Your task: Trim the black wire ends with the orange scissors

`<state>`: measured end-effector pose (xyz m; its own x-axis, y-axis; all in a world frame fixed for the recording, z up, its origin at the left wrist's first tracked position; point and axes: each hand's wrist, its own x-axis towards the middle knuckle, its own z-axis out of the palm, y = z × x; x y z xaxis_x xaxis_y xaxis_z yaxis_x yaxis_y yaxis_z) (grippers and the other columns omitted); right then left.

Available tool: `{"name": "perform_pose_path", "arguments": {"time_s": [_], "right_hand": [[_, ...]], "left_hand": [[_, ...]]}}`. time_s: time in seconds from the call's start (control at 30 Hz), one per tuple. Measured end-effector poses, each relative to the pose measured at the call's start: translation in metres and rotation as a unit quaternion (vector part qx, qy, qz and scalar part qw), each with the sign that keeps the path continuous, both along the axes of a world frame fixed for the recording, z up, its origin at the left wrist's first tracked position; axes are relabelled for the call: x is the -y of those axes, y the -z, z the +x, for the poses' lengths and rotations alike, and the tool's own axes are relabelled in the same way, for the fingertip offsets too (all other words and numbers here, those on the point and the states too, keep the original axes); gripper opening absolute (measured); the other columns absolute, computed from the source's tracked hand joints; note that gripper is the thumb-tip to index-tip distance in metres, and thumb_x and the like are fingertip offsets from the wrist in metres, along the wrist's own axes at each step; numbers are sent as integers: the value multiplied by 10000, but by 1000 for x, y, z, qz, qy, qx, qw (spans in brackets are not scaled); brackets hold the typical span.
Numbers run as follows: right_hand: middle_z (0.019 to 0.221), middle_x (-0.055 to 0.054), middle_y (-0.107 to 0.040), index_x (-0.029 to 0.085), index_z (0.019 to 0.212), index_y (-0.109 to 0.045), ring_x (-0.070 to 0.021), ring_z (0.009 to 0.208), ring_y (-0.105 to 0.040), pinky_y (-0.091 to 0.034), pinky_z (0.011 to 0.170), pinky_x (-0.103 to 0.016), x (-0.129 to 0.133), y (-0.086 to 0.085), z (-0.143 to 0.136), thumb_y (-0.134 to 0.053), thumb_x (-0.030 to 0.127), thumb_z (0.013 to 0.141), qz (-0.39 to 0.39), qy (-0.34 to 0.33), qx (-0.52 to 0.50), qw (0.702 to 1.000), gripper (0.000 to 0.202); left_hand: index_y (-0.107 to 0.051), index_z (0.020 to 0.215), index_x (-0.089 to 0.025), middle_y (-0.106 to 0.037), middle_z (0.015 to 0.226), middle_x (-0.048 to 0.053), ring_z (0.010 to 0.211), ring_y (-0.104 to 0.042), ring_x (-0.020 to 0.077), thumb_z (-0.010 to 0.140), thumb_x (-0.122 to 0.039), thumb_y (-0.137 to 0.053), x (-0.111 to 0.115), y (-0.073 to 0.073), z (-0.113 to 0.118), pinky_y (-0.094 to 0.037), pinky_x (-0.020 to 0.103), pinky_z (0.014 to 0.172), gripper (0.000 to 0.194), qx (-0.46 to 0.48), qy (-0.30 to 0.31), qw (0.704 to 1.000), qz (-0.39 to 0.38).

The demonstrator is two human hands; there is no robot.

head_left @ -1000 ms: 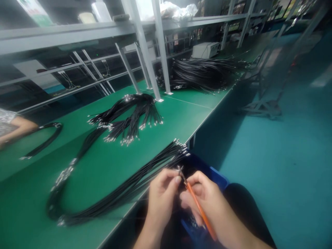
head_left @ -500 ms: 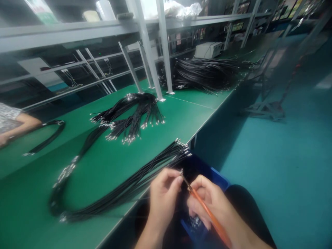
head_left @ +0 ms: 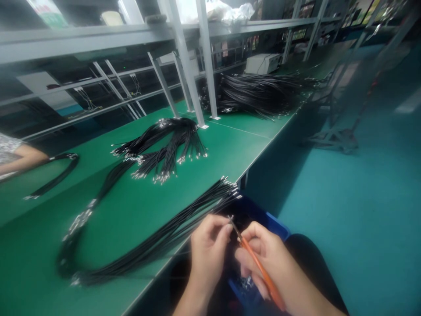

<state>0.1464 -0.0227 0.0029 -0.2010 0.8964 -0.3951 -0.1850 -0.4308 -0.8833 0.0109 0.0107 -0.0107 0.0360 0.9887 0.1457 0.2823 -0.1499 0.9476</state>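
My left hand point(head_left: 210, 243) is closed in a pinch at the table's front edge, thumb and forefinger on a small metal piece point(head_left: 231, 217) mostly hidden by the fingertips. My right hand point(head_left: 263, 252) is wrapped round orange-handled pliers point(head_left: 261, 265), whose narrow dark jaws reach up to that piece. Just behind both hands, a bundle of black cables point(head_left: 171, 230) with silver ends lies on the green table point(head_left: 125, 228) and curves away to the left. Below the hands is a blue bin point(head_left: 274, 224) with small shiny parts point(head_left: 246, 283) in its lower section.
More black cables point(head_left: 174, 140) lie mid-table, and a large heap point(head_left: 263, 94) sits farther back. Metal posts point(head_left: 189, 66) carry a shelf point(head_left: 82, 41) above the table. A co-worker's arm point(head_left: 28, 158) is at the left beside another cable bundle point(head_left: 61, 177). A wheeled stand point(head_left: 335, 138) is on the floor.
The handles of the pliers have tilted slightly in my right hand, while the jaws stay at my left fingertips. The whole view has shifted a little.
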Motion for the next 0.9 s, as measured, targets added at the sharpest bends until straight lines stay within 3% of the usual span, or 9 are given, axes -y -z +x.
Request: {"name": "perform_pose_path", "arguments": {"time_s": [0.2,0.3,0.53,0.7,0.8,0.9], "right_hand": [[547,70,-582,195,772,-456,-22,328,-368,-290,348,-150,2,1,10,-652,284,776,7,-50,-22,998,215],[547,61,-599,189,785,-463,-19,319,-372,-286,356,-155,2,1,12,-642,294,789,19,-35,-36,999,208],[557,53,-614,186,789,-472,-14,301,-381,-233,324,-134,-1,0,11,-620,338,820,29,-21,-40,999,215],[533,70,-595,206,779,-456,-27,282,-378,-233,295,-137,1,-1,12,-591,292,828,11,-38,6,999,167],[525,80,-575,208,753,-436,-23,309,-391,-260,319,-132,1,-4,11,-621,195,770,8,-36,44,998,186],[523,76,-572,207,752,-428,-22,308,-379,-263,325,-139,0,-7,9,-629,259,766,9,-9,39,999,209]], "left_hand": [[-637,824,-205,-640,761,-10,694,-609,141,819,-158,-589,-1,1,2,-479,240,643,67,-81,-28,990,111],[-637,827,-200,-648,769,-9,708,-614,138,811,-126,-589,0,0,2,-476,231,640,90,-111,-29,980,161],[-632,827,-196,-647,756,-12,684,-609,127,801,-100,-595,0,1,4,-469,217,623,105,-125,-28,974,187],[-638,807,-195,-641,755,-9,690,-602,129,811,-122,-586,-1,1,3,-463,220,634,89,-103,-27,982,157],[-638,804,-191,-628,730,-13,640,-581,120,822,-176,-591,-3,-3,0,-462,216,603,53,-25,-15,998,63],[-636,784,-180,-610,685,-23,570,-543,100,807,-234,-623,-5,-7,-5,-452,204,559,60,72,6,997,-30]]}}
